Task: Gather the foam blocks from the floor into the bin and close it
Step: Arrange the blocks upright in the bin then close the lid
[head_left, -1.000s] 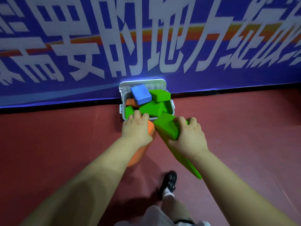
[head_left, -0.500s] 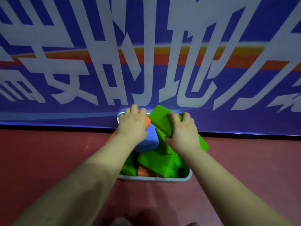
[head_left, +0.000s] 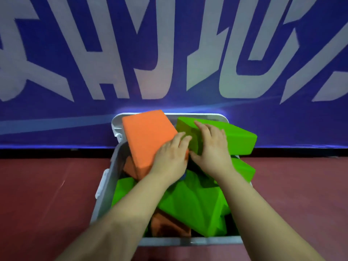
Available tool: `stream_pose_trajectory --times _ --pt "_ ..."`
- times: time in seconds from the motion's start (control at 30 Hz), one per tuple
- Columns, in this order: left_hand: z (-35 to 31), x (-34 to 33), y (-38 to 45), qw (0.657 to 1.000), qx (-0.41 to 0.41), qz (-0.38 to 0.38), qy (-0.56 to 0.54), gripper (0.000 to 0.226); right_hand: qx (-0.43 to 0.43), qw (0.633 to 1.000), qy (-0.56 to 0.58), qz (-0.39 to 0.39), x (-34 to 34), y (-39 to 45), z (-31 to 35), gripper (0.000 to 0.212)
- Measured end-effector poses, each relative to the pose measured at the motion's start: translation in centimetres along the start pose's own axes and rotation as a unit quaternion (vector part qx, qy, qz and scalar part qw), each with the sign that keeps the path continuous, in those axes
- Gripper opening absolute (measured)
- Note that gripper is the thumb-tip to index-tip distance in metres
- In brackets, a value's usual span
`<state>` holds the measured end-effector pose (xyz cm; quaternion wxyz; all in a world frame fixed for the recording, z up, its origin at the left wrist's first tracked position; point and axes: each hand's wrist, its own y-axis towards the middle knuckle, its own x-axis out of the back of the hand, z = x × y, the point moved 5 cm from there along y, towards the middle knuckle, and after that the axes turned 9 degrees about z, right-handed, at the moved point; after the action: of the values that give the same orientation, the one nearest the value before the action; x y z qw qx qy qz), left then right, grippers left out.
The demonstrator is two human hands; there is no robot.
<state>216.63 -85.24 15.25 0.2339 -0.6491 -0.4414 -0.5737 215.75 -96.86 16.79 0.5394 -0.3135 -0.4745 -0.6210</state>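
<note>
A white bin (head_left: 105, 187) stands on the red floor against the banner, piled with foam blocks. On top at the back left lies a large orange block (head_left: 146, 136); my left hand (head_left: 169, 157) rests flat on its near right corner. Beside it a long green block (head_left: 239, 138) lies across the bin's right rim, and my right hand (head_left: 212, 151) presses on its left end with fingers spread. Below are more green blocks (head_left: 192, 202) and another orange block (head_left: 165, 227). The white lid (head_left: 117, 127) stands open behind the pile.
A blue banner (head_left: 169, 53) with big white characters forms a wall right behind the bin. Red floor (head_left: 47, 194) spreads to the left and right of the bin. No loose blocks show on the floor in this view.
Both hands carried the orange and green blocks from the floor over the bin and set them on the pile. My view has moved much closer to the bin.
</note>
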Motion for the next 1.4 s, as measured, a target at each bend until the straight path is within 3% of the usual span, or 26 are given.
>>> stream_pose_trajectory --times 0.13,0.23,0.3,0.33,0.4,0.47,0.6,0.77,1.03,1.4 --pt "1.3 2.2 -0.5 0.997 0.007 -0.008 -0.073 0.058 -0.002 0.999 0.0 0.045 0.4 1.4 0.6 0.081" --pt "6.0 5.4 -1.3 0.985 0.116 -0.1 -0.08 0.066 0.024 0.999 0.021 0.032 1.1 2.3 2.7 0.067" --pt "10.7 4.7 -2.1 0.946 0.267 -0.062 -0.171 0.073 0.061 0.997 -0.022 0.035 0.5 2.8 4.8 0.068" --pt "12.4 3.5 -2.5 0.909 0.334 -0.009 -0.251 0.083 0.058 0.994 -0.062 0.069 -0.5 3.0 5.5 0.076" --pt "13.7 1.0 -2.9 0.839 0.365 0.046 -0.401 0.104 -0.002 0.979 -0.118 0.166 -2.7 3.0 5.5 0.095" --pt "13.8 0.2 -2.8 0.809 0.35 0.028 -0.471 0.101 -0.053 0.97 -0.09 0.22 -4.1 2.8 5.0 0.097" --pt "15.0 0.9 -3.1 0.793 0.349 -0.005 -0.499 0.086 -0.064 0.975 0.011 0.214 -4.3 2.8 6.0 0.088" --pt "16.9 3.5 -4.5 0.807 0.315 -0.041 -0.498 0.08 -0.062 0.956 0.169 0.233 -6.5 2.1 9.1 0.095" --pt "16.6 6.1 -4.0 0.81 0.283 -0.046 -0.511 0.078 -0.062 0.964 0.181 0.183 -4.9 2.4 10.0 0.103" --pt "23.9 7.4 -10.5 0.785 0.339 -0.057 -0.516 0.077 -0.001 0.939 0.232 0.254 -10.4 1.9 17.6 0.099"
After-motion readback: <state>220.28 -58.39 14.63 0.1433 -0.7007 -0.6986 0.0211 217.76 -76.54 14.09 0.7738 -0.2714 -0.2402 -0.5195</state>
